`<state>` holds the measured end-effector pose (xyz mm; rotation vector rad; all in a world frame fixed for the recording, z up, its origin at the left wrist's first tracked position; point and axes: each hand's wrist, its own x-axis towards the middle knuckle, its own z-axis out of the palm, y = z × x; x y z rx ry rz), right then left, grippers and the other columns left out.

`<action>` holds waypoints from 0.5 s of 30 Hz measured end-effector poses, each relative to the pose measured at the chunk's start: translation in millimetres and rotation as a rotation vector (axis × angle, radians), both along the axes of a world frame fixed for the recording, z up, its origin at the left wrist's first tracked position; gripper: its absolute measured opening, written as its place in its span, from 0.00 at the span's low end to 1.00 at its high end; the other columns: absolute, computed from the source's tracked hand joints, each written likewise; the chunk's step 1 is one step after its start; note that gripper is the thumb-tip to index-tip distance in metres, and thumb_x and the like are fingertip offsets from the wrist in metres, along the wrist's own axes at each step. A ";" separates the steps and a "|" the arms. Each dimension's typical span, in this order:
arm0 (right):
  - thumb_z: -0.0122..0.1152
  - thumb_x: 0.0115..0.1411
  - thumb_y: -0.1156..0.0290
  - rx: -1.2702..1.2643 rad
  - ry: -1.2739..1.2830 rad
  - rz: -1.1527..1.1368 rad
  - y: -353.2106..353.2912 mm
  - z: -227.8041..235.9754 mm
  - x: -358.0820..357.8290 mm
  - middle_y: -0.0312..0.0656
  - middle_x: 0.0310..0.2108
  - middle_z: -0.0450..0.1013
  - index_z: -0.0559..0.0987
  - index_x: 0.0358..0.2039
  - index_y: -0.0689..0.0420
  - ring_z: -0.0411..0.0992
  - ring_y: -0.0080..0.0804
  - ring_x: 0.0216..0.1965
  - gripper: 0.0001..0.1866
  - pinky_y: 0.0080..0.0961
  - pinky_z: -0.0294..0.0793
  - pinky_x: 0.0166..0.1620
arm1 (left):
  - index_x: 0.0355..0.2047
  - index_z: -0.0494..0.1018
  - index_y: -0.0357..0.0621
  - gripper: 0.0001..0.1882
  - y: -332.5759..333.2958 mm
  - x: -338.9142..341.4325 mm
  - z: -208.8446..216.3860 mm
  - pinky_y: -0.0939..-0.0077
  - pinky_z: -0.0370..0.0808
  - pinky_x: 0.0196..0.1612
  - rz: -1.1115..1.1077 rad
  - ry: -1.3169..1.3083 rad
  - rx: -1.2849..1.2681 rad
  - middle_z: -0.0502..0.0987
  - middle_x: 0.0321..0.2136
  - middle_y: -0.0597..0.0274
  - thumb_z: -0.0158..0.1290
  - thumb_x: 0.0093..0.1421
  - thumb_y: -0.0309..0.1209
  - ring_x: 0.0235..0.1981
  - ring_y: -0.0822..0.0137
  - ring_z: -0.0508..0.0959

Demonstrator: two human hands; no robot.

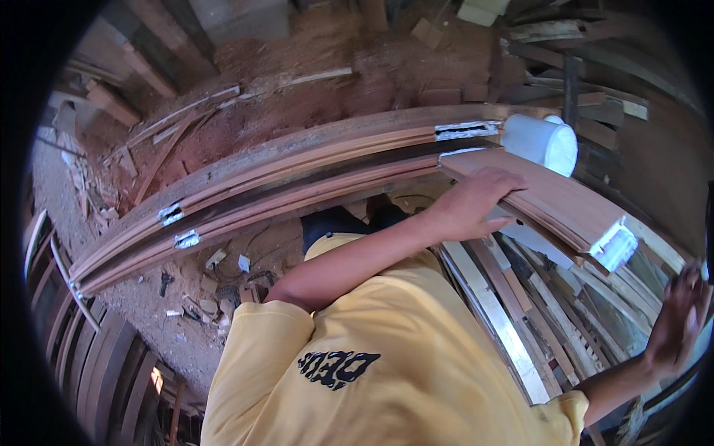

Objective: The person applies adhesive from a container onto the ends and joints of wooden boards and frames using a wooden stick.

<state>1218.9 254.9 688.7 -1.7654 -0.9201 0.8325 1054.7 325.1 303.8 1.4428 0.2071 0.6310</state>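
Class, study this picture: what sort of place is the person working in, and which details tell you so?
Probably a woodworking shop or timber yard: long grooved timbers with slots in them stretch across the view, loose planks are piled at the lower right, and small wood offcuts litter the ground.

A dusty reddish floor (pixel 297 100) — on it, thin wood strips (pixel 320 76) and small offcuts (pixel 216 259) here and there.

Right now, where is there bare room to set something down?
The short board shows bare wood between your left hand and its white-coated end. A mostly bare floor patch lies between the long rails and the pale strip beyond. Crowded: the timber pile and scattered offcuts.
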 end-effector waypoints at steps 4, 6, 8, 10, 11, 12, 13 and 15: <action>0.57 0.61 0.70 0.040 -0.153 -0.135 -19.5 2.4 62.4 0.55 0.60 0.67 0.62 0.69 0.69 0.65 0.46 0.63 0.36 0.39 0.64 0.64 | 0.67 0.67 0.46 0.35 21.5 -13.8 -4.9 0.57 0.64 0.70 -0.147 0.025 0.054 0.71 0.64 0.51 0.65 0.60 0.33 0.66 0.49 0.69; 0.55 0.64 0.65 0.062 -0.243 -0.307 -54.5 -3.7 87.5 0.57 0.69 0.60 0.58 0.72 0.70 0.60 0.48 0.70 0.39 0.39 0.58 0.71 | 0.67 0.68 0.46 0.35 30.7 -18.9 -0.8 0.58 0.65 0.70 -0.234 0.082 0.039 0.72 0.64 0.52 0.66 0.60 0.34 0.66 0.51 0.70; 0.56 0.61 0.68 0.149 -0.205 -0.374 -84.3 -22.0 106.0 0.56 0.68 0.62 0.60 0.71 0.68 0.62 0.46 0.68 0.38 0.44 0.58 0.72 | 0.64 0.69 0.46 0.33 32.3 -21.7 -6.3 0.57 0.67 0.69 -0.215 0.031 0.069 0.73 0.61 0.51 0.66 0.59 0.35 0.65 0.49 0.70; 0.55 0.58 0.73 0.124 -0.312 -0.452 -103.0 -60.4 112.6 0.54 0.67 0.64 0.65 0.69 0.67 0.65 0.43 0.66 0.37 0.43 0.62 0.70 | 0.67 0.68 0.46 0.37 41.3 -22.2 -4.0 0.58 0.64 0.71 -0.248 0.157 0.133 0.72 0.64 0.55 0.67 0.58 0.33 0.67 0.53 0.69; 0.54 0.56 0.74 0.022 -0.389 -0.461 -105.4 -88.2 113.0 0.52 0.67 0.65 0.67 0.68 0.65 0.65 0.42 0.65 0.36 0.43 0.64 0.69 | 0.67 0.68 0.46 0.37 42.4 -21.3 -5.6 0.58 0.63 0.71 -0.236 0.206 0.159 0.72 0.64 0.55 0.68 0.58 0.33 0.68 0.52 0.68; 0.53 0.54 0.76 -0.070 -0.441 -0.464 -108.5 -128.0 121.3 0.50 0.66 0.65 0.70 0.67 0.64 0.66 0.40 0.64 0.36 0.42 0.66 0.69 | 0.67 0.68 0.46 0.37 43.2 -22.4 -6.5 0.57 0.62 0.72 -0.211 0.273 0.198 0.72 0.64 0.54 0.68 0.57 0.32 0.68 0.52 0.68; 0.51 0.53 0.77 -0.149 -0.503 -0.466 -122.2 -157.8 129.9 0.47 0.65 0.66 0.73 0.66 0.58 0.65 0.38 0.64 0.36 0.40 0.69 0.66 | 0.67 0.69 0.46 0.38 46.6 -19.0 -1.3 0.57 0.62 0.72 -0.217 0.291 0.195 0.72 0.64 0.54 0.69 0.56 0.32 0.68 0.51 0.67; 0.54 0.51 0.79 -0.262 -0.496 -0.501 -154.8 -224.9 153.2 0.46 0.65 0.63 0.74 0.66 0.51 0.61 0.41 0.67 0.38 0.41 0.60 0.70 | 0.67 0.69 0.46 0.39 48.7 -13.8 7.8 0.57 0.61 0.72 -0.252 0.319 0.215 0.71 0.64 0.54 0.69 0.54 0.32 0.69 0.51 0.67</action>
